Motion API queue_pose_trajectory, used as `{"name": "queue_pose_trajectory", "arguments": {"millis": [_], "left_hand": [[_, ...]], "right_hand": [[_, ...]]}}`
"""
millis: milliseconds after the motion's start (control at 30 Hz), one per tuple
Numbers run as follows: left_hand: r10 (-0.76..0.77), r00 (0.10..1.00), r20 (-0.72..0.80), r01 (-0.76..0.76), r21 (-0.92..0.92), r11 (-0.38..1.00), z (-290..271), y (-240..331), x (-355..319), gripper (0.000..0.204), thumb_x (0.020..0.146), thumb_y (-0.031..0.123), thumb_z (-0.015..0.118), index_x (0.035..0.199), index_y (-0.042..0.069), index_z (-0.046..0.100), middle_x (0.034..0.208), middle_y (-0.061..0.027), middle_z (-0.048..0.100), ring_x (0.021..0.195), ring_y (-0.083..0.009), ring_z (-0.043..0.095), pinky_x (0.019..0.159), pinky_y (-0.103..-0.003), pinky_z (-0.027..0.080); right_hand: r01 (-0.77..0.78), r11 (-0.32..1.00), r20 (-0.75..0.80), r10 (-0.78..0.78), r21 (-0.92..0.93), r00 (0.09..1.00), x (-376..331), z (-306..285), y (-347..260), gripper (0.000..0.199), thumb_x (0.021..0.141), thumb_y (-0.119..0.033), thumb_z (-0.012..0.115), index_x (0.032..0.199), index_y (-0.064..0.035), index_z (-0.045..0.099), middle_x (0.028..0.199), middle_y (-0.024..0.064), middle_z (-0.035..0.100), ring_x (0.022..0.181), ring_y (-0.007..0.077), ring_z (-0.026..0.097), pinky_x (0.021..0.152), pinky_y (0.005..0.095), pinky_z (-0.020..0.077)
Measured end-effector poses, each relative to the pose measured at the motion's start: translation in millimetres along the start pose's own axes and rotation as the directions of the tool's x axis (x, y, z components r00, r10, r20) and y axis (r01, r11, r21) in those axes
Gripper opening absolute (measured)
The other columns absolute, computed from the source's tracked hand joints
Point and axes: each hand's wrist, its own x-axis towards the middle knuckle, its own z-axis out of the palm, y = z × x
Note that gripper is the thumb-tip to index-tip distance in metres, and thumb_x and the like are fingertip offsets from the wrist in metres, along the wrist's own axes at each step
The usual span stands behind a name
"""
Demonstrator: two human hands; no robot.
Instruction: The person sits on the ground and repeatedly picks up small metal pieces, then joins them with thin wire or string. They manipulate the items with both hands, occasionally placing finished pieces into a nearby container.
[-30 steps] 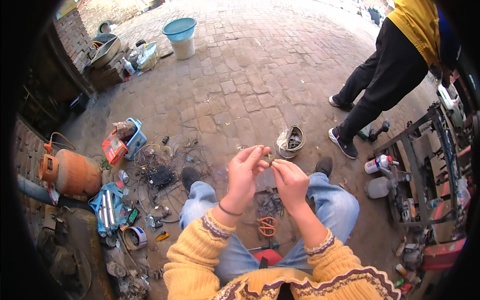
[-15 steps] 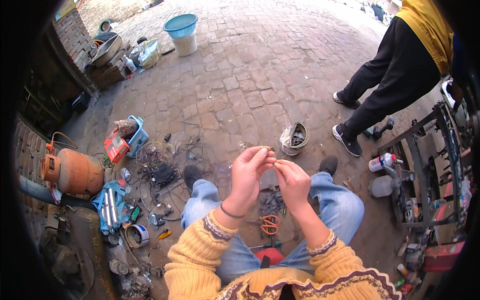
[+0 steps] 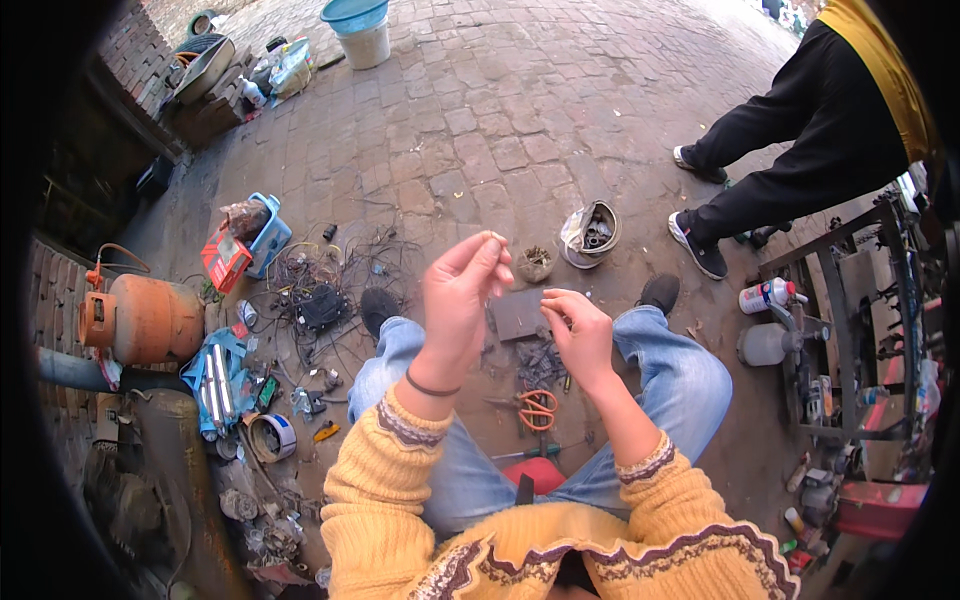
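My left hand (image 3: 458, 295) is raised in front of me, thumb and fingertips pinched together. Whatever it pinches, if anything, is too small to make out. Lower and to the right, my right hand (image 3: 582, 335) also has its thumb and forefinger pressed together, with any content hidden. Between and beyond the hands, a small round pot of thin bits (image 3: 535, 264) stands by a dark flat block (image 3: 520, 314). A heap of dark scraps (image 3: 540, 362) lies between my feet, with orange-handled scissors (image 3: 538, 410) nearer to me.
A pale bucket of metal parts (image 3: 594, 238) stands ahead. Tangled wires (image 3: 325, 290), a blue basket (image 3: 270, 240) and an orange gas cylinder (image 3: 155, 318) are left. At right are a metal frame (image 3: 840, 300), a spray can (image 3: 768, 295) and a standing person (image 3: 800, 120).
My hands, which met at the fingertips, have come apart. The left has risen leftward. The pot and block, hidden behind the hands before, now show. The whole view has shifted slightly.
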Motion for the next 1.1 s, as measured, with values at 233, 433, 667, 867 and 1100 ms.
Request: {"name": "queue_pose_trajectory", "arguments": {"millis": [233, 433, 667, 867, 1100], "left_hand": [[0.016, 0.998, -0.064, -0.010, 0.104, 0.995, -31.7, 12.1, -8.0, 0.017, 0.095, 0.010, 0.063, 0.106, -0.003, 0.068, 0.088, -0.0064, 0.069, 0.072, -0.0108, 0.064, 0.064, -0.022, 0.049], [-0.041, 0.997, -0.058, 0.051, 0.181, 0.982, -48.6, 14.2, -11.0, 0.018, 0.095, 0.010, 0.062, 0.107, -0.003, 0.068, 0.090, -0.0080, 0.069, 0.070, -0.0112, 0.064, 0.063, -0.022, 0.049], [-0.072, 0.996, -0.053, 0.080, 0.168, 0.983, -43.2, 11.3, -19.3, 0.018, 0.095, 0.010, 0.063, 0.108, -0.002, 0.068, 0.094, -0.0082, 0.071, 0.079, -0.0146, 0.071, 0.062, -0.021, 0.051], [0.058, 0.981, -0.184, -0.008, 0.261, 0.965, -55.8, 27.6, -36.7, 0.016, 0.097, 0.011, 0.062, 0.105, -0.002, 0.067, 0.088, -0.0068, 0.068, 0.075, -0.0158, 0.070, 0.069, -0.025, 0.057], [0.205, 0.934, -0.292, -0.059, 0.440, 0.896, -74.6, 38.0, -45.8, 0.014, 0.096, 0.009, 0.062, 0.100, -0.004, 0.067, 0.083, -0.0077, 0.067, 0.069, -0.0157, 0.068, 0.067, -0.027, 0.058]], "right_hand": [[-0.330, 0.927, 0.240, 0.367, -0.180, 0.899, -27.1, -18.3, 32.0, 0.030, 0.081, -0.002, 0.071, 0.110, -0.0007, 0.067, 0.123, 0.0151, 0.064, 0.073, 0.0192, 0.069, 0.067, 0.0276, 0.0551], [-0.176, 0.957, -0.140, 0.212, 0.232, 0.967, 14.0, -38.0, -30.1, 0.028, 0.092, -0.001, 0.058, 0.119, 0.0012, 0.062, 0.125, 0.0160, 0.061, 0.078, 0.0185, 0.069, 0.070, 0.0298, 0.0563], [-0.059, 0.884, 0.059, 0.036, 0.464, 0.998, 16.8, 71.5, -79.6, 0.023, 0.093, -0.002, 0.053, 0.116, -0.0028, 0.056, 0.104, 0.0180, 0.063, 0.088, 0.0330, 0.065, 0.074, 0.0392, 0.0531], [-0.074, 0.930, 0.181, 0.008, 0.360, 0.983, -68.8, 110.1, -33.2, 0.012, 0.086, 0.000, 0.054, 0.097, -0.0034, 0.057, 0.084, 0.0126, 0.060, 0.079, 0.0313, 0.062, 0.069, 0.0391, 0.0504], [-0.873, 0.425, 0.889, 0.264, 0.241, 0.374, -176.7, 141.0, 44.6, 0.019, 0.094, -0.004, 0.049, 0.110, -0.0001, 0.058, 0.097, 0.0106, 0.066, 0.088, 0.0252, 0.066, 0.079, 0.0348, 0.0532]]}}
